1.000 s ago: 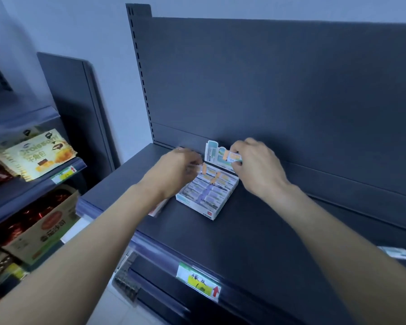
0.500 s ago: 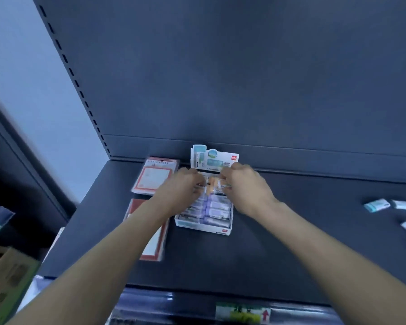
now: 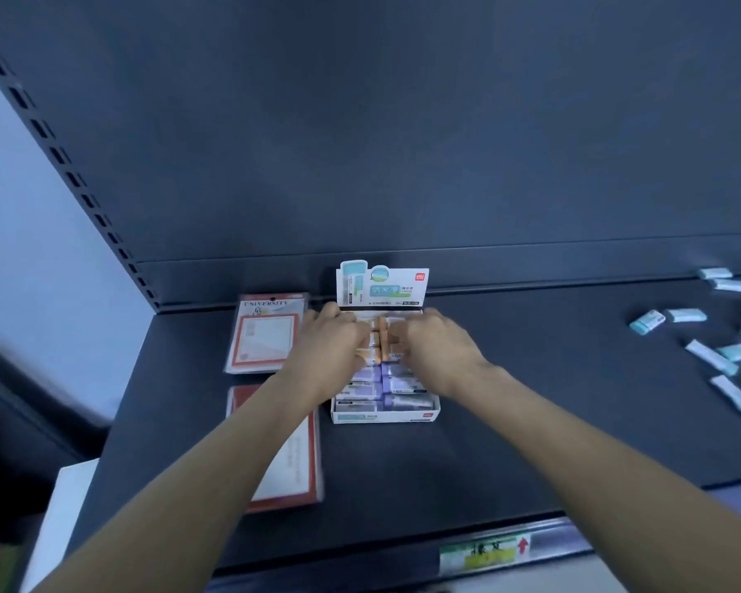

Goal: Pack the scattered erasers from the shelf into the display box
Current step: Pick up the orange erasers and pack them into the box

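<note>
At the bottom of the frame a price label [image 3: 484, 554] sits on the front edge of the dark shelf [image 3: 445, 472]. A red-bordered packet [image 3: 294, 460] lies at lower left, and a second packet [image 3: 268, 336] lies behind it. In the centre stands the display box [image 3: 383, 416], its front rows filled with purple erasers [image 3: 396, 385]. The left hand [image 3: 330, 342] and the right hand [image 3: 439, 348] meet over the back rows, with their fingertips on the orange erasers [image 3: 380, 341]. I cannot tell whether they pinch or only press them. Loose erasers [image 3: 711, 357] lie scattered well apart at the right edge. The box's header card [image 3: 381, 284] stands upright behind the hands.
</note>
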Demonstrator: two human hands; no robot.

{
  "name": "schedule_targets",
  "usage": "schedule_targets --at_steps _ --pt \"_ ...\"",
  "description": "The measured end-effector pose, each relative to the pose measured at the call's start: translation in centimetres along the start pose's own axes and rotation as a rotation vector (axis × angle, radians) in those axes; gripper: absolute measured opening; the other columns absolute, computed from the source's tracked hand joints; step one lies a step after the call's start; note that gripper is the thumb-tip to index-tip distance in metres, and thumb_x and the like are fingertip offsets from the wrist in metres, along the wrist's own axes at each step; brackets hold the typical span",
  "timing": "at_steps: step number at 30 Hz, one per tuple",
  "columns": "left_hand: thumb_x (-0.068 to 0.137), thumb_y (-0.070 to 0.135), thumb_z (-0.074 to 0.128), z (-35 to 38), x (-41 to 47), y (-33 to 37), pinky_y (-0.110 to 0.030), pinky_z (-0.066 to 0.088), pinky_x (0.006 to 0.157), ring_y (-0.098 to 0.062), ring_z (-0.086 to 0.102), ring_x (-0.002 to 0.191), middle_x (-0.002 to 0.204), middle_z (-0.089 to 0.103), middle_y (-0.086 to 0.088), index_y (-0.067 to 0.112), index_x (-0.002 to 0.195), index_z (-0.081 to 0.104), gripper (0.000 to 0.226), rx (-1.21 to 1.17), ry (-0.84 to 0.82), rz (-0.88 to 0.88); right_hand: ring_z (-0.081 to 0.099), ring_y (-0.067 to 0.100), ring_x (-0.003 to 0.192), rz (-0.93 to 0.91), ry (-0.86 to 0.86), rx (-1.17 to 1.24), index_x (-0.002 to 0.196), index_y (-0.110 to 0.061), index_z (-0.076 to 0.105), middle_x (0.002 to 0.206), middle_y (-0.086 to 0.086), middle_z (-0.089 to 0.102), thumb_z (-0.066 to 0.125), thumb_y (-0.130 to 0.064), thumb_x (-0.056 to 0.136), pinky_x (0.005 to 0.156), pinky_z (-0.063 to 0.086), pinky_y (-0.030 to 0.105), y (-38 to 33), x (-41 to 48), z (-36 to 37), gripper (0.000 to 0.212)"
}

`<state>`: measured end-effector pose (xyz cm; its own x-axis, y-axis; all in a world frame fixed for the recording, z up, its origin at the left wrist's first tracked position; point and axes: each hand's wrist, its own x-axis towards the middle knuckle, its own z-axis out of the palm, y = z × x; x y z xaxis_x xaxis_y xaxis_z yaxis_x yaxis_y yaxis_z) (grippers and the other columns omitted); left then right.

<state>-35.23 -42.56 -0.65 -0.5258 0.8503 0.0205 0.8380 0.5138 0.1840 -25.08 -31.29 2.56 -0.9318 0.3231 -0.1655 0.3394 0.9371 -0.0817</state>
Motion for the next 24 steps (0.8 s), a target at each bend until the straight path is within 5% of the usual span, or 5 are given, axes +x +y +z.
schedule_targets --at_steps 9,17,24 --pt "0.088 0.025 0.059 -1.7 -0.3 -0.4 -0.038 0.03 0.101 -0.021 0.042 0.115 0.118 0.059 0.0 0.02 0.11 0.061 0.022 -0.09 0.055 -0.022 0.051 0.03 0.11 0.027 0.024 0.031 0.118 -0.01 0.054 0.118 0.01 0.055 0.052 0.003 0.086 0.079 0.045 0.034 0.1 0.2 -0.2 0.035" --pt "0.088 0.012 0.056 -7.1 1.4 4.4 -0.038 0.033 0.091 -0.026 0.049 0.103 0.106 0.061 -0.003 0.015 0.102 0.065 0.016 -0.281 0.389 0.143 0.053 0.033 0.104 0.121 0.511 0.152 0.114 -0.007 0.062 0.104 0.013 0.061 0.051 -0.009 0.092 0.081 0.047 0.039 3.5 -3.4 -4.4 0.025" --pt "0.09 0.014 0.055 -10.3 2.7 13.9 -0.031 0.028 0.087 -0.025 0.048 0.101 0.106 0.059 -0.002 0.015 0.103 0.064 0.016 -0.297 0.486 0.39 0.056 0.04 0.097 0.226 0.756 0.037 0.109 -0.001 0.065 0.102 0.019 0.063 0.06 -0.005 0.085 0.079 0.049 0.044 9.2 -9.5 -7.4 0.025"
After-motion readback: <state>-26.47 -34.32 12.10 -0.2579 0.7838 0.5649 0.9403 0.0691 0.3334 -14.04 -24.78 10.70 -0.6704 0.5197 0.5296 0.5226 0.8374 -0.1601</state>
